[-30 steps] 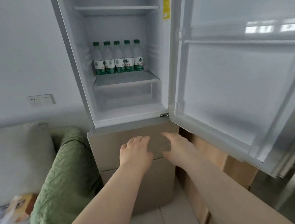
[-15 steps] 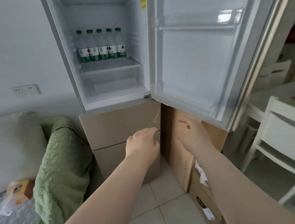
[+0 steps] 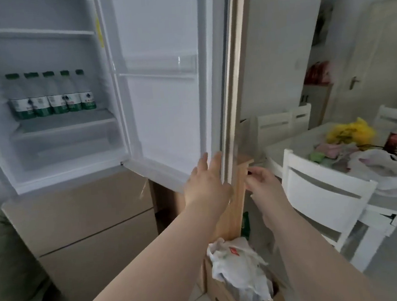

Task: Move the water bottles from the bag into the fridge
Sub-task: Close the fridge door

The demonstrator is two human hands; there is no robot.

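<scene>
Item 1, left hand (image 3: 206, 188): flat, fingers straight and together, holding nothing; the fingertips lie at the lower free corner of the open fridge door (image 3: 169, 100).

Item 2, right hand (image 3: 264, 183): on the far side of that door edge, fingers bent toward it. I cannot tell whether they grip it.

Item 3, water bottles (image 3: 52, 98): I count five, green-capped, upright in a row at the back of a fridge (image 3: 57, 167) shelf (image 3: 70, 123).

Item 4, white plastic bag (image 3: 236, 264): crumpled in a cardboard box (image 3: 219, 295) on the floor below the hands.
</scene>
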